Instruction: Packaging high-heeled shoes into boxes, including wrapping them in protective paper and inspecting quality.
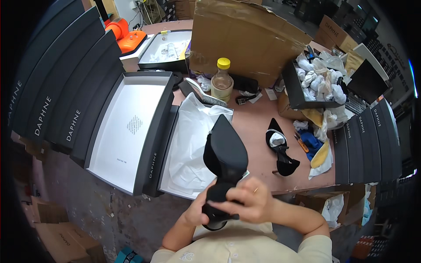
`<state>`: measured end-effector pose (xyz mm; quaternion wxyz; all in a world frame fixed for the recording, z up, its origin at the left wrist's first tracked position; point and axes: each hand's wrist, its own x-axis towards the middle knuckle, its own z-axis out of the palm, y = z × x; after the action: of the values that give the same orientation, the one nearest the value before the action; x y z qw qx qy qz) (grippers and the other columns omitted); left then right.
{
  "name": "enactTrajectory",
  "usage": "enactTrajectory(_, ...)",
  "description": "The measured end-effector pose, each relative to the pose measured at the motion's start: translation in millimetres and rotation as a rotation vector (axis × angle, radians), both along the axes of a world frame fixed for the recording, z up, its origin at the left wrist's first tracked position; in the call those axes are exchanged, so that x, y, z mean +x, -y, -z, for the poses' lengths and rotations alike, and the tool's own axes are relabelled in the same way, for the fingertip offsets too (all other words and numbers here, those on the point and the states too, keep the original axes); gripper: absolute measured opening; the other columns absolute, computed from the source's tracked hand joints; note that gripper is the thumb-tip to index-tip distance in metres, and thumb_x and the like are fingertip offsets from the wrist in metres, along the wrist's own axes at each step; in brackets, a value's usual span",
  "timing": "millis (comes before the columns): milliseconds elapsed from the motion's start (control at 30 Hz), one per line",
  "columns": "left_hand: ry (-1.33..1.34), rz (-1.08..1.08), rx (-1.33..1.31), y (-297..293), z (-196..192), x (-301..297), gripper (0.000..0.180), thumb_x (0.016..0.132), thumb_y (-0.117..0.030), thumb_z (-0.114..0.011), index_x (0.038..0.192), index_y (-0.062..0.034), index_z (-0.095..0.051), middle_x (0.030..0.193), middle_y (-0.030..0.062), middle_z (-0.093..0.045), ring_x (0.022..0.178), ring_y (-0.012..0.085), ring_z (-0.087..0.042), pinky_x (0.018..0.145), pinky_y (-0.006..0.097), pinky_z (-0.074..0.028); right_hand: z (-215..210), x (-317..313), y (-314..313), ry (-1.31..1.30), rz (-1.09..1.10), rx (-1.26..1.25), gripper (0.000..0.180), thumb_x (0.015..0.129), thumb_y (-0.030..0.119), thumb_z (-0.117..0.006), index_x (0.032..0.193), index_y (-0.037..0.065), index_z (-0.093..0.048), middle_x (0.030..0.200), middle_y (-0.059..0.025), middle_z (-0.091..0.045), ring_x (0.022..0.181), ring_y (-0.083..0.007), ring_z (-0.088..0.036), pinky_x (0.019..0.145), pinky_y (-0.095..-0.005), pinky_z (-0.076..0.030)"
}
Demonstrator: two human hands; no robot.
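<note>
A black pointed-toe high-heeled shoe (226, 147) is held up in front of me, its dark sole showing and its toe pointing away. My left hand (196, 213) wraps round the heel end from the left. From the right, my right hand (253, 200) grips the same end with bent fingers, which partly hide the heel and strap. The second shoe (287, 165) of the same kind rests on the table to the right, white paper stuffed in its toe. Just left of the held shoe lies an open box (164, 186) lined with white tissue paper (188, 149).
Dark shoebox lids or boxes stand in rows at left (57, 87) and right (368, 144). An open lid (125, 131) leans beside the tissue-lined box. Behind are a brush (204, 94), a yellow-capped bottle (222, 81), a cardboard sheet (245, 39), a box of crumpled paper (311, 103) and an orange-handled cutter (301, 142).
</note>
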<state>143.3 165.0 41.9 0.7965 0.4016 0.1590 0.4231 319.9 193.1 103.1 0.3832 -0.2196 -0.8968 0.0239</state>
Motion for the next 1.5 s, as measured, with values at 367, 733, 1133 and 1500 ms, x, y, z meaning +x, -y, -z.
enactTrajectory(367,0.202,0.071,-0.082,5.3,23.2,11.1,0.133,0.049,-0.062,-0.082,0.142,0.003,-0.013,0.117,0.0163,-0.047,0.1,0.0222,-0.054,0.083,0.032,-0.047,-3.3,15.7,-3.8,-0.008,0.234,-0.019,0.049,0.053,0.018,-0.07,0.102,0.015,-0.071,0.079,-0.0011,-0.047,0.06,-0.0163,-0.043,0.051,-0.0274,-0.034)
enactTrajectory(733,-0.143,-0.369,0.125,-4.0,1.3,37.9,0.112,0.066,-0.081,-0.051,0.136,0.0023,-0.022,0.094,0.0121,-0.054,0.08,0.0142,-0.056,0.067,0.026,-0.047,14.0,11.5,59.1,-0.591,0.188,-1.107,0.044,0.07,-0.008,-0.046,0.11,0.0,-0.063,0.091,-0.0092,-0.054,0.077,-0.0155,-0.052,0.068,-0.0245,-0.043)
enactTrajectory(1133,-0.291,-0.64,0.34,-0.6,5.6,53.7,0.086,0.084,-0.071,-0.031,0.137,-0.0063,-0.013,0.091,0.0116,-0.052,0.073,0.0151,-0.053,0.065,0.026,-0.046,18.8,4.1,57.7,-0.097,0.416,-0.082,0.035,0.062,0.006,-0.064,0.096,0.009,-0.071,0.085,-0.0034,-0.044,0.075,-0.0199,-0.043,0.064,-0.03,-0.038)
enactTrajectory(1500,0.063,-0.002,-0.029,7.3,4.3,30.7,0.105,0.077,-0.07,-0.052,0.144,-0.0024,-0.007,0.113,0.0097,-0.045,0.078,0.0159,-0.053,0.065,0.027,-0.045,-1.9,30.3,21.4,-0.177,0.314,-0.141,0.053,0.057,0.0,-0.061,0.108,0.013,-0.069,0.094,-0.0036,-0.05,0.081,-0.0204,-0.047,0.07,-0.0301,-0.041)
